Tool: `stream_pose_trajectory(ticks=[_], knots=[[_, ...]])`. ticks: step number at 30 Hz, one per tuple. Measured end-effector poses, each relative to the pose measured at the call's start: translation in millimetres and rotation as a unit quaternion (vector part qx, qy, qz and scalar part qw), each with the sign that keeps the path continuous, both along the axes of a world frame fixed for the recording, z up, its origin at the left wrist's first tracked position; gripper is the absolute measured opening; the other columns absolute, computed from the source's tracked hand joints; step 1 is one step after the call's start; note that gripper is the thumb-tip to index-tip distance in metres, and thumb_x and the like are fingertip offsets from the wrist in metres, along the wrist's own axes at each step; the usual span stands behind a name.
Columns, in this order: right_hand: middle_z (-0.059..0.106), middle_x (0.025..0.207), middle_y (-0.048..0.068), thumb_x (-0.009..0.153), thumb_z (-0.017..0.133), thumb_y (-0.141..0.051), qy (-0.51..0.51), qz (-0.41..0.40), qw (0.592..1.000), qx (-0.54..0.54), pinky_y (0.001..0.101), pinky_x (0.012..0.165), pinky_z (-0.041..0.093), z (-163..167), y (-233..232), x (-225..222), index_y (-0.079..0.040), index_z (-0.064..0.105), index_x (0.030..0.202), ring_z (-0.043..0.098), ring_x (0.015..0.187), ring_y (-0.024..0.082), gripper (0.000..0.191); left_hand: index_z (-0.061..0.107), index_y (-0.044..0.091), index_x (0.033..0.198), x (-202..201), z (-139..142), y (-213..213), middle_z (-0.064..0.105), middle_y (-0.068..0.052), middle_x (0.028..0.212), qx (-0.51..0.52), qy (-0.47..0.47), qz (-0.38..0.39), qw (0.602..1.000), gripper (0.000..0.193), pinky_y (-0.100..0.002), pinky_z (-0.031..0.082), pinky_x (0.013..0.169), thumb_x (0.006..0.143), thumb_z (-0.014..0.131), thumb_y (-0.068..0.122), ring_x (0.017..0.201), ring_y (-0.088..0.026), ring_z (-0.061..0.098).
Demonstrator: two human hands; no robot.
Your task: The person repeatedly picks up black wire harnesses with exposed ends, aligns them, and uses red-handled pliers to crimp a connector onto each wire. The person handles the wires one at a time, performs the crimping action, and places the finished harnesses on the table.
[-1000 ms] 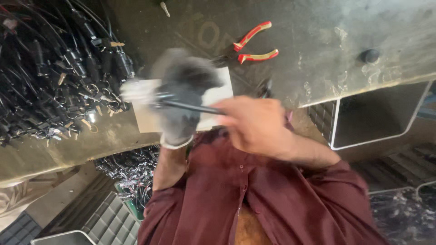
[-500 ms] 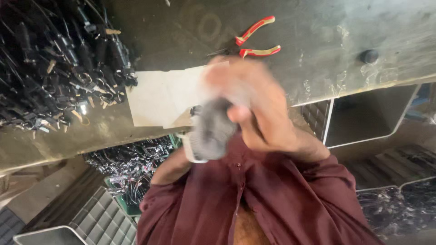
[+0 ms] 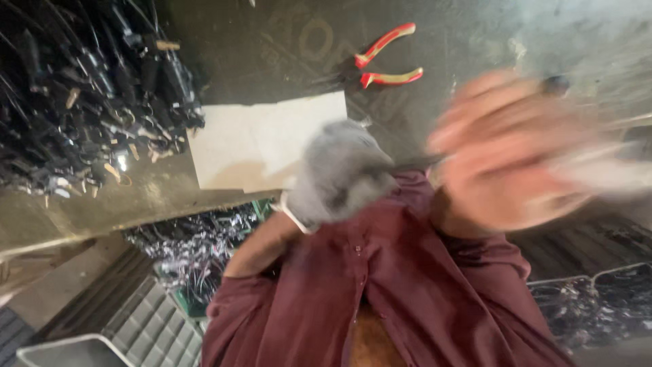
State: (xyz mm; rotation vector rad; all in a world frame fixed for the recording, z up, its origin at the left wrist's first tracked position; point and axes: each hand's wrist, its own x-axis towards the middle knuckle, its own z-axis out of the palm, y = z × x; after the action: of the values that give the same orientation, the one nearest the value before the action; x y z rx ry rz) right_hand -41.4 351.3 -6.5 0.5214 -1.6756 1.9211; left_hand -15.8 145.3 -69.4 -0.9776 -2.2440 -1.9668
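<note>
Gloved left hand clenched on a thin dark cable at the bench edge, bare right hand too blurred to tell its fingers, apparently mid-pull; next likely needs the red pliers beyond the white card.

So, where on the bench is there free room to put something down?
Free: the pale sheet, and the dark bench between the cable pile and the pliers. Crowded: the whole left side under cables. The hands cover the right part.
</note>
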Motion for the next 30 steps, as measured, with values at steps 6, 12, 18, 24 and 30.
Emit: stream_pose_trajectory(ticks=[6,12,18,24,30], knots=[[0.063,0.108,0.012,0.101,0.061,-0.003,0.011,-0.189,0.885,0.426,0.0454,0.091,0.048,-46.9,-1.4,-26.2,0.001,0.059,0.121,0.057,0.104,0.028,0.021,0.073,-0.008,0.111,-7.9,-21.9,-23.2,0.071,-0.004,0.085,0.359,-0.381,0.043,0.851,0.039,-0.031,0.053,0.073,0.110,0.071,0.031,0.075,-0.013,0.066],[0.055,0.136,0.008,0.108,0.061,-0.020,-0.426,0.318,0.847,0.018,0.0325,0.110,0.041,-81.1,-41.1,3.8,-0.006,0.039,0.155,0.049,0.126,0.017,0.053,0.066,-0.001,0.130,-22.3,-13.2,-32.0,0.069,-0.006,0.108,0.275,-0.364,0.078,0.886,0.034,-0.026,0.054,0.089,0.106,0.071,0.023,0.098,-0.013,0.064],[0.059,0.139,0.013,0.109,0.062,-0.039,-0.345,0.257,0.869,0.246,0.0349,0.110,0.048,-73.0,-26.4,11.1,-0.004,0.046,0.152,0.059,0.128,0.021,0.058,0.066,0.006,0.124,7.2,-16.0,-10.1,0.063,-0.006,0.127,0.201,-0.230,0.247,0.920,0.027,-0.027,0.056,0.091,0.100,0.079,0.010,0.111,-0.013,0.063],[0.055,0.119,0.015,0.110,0.054,-0.032,-0.269,0.251,0.896,0.249,0.0411,0.101,0.046,-70.1,-31.7,1.5,0.000,0.051,0.139,0.054,0.110,0.030,0.044,0.063,0.005,0.114,9.4,-7.3,-23.7,0.063,-0.006,0.121,0.072,-0.149,0.265,0.950,0.034,-0.034,0.051,0.101,0.087,0.084,0.009,0.118,-0.018,0.058],[0.060,0.113,0.022,0.086,0.063,0.006,-0.090,0.162,0.920,0.344,0.0479,0.091,0.050,-68.6,-27.7,0.9,0.005,0.053,0.128,0.059,0.104,0.040,0.043,0.076,0.007,0.101,2.4,-0.1,-26.0,0.075,-0.001,0.105,-0.060,-0.195,0.229,0.952,0.030,-0.030,0.057,0.090,0.083,0.096,0.020,0.098,-0.019,0.073]])
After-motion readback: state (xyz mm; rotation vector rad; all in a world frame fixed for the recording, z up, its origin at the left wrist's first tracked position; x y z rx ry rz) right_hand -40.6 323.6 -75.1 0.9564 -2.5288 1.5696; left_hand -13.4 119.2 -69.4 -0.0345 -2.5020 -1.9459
